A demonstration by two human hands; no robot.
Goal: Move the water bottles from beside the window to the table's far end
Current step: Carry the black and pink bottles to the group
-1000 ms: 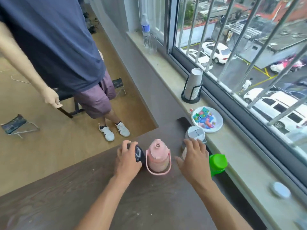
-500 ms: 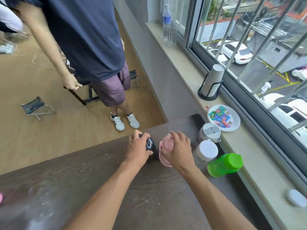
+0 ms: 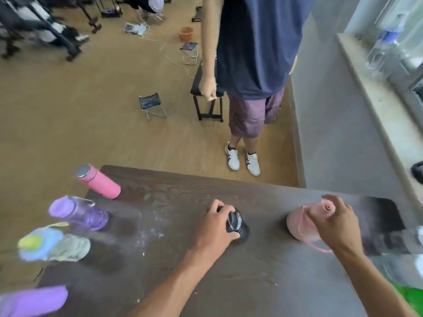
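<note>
My left hand (image 3: 217, 227) is closed around the top of a small black bottle (image 3: 235, 224) standing mid-table. A squat pink bottle (image 3: 297, 225) with a loop handle is gripped at its lid by my right hand (image 3: 334, 223). At the dark table's (image 3: 229, 282) left end stand a pink flask (image 3: 98, 181), a clear purple bottle (image 3: 77, 212), a blurred pale blue and yellow bottle (image 3: 50, 244) and a purple one (image 3: 32, 300). At the right edge a clear bottle (image 3: 402, 245) and a green bottle (image 3: 412, 296) are partly in view.
A person in a navy shirt and purple shorts (image 3: 254, 88) stands just beyond the table's far edge, hand on a black stool (image 3: 207, 104). A grey wall and window sill (image 3: 375, 92) with clear bottles (image 3: 384, 49) run along the right. Small folding stools and cables lie on the floor.
My view has swung left, bringing the table's left end with its bottles into sight. Both hands have moved left over the table with the black and pink bottles, away from the sill.
</note>
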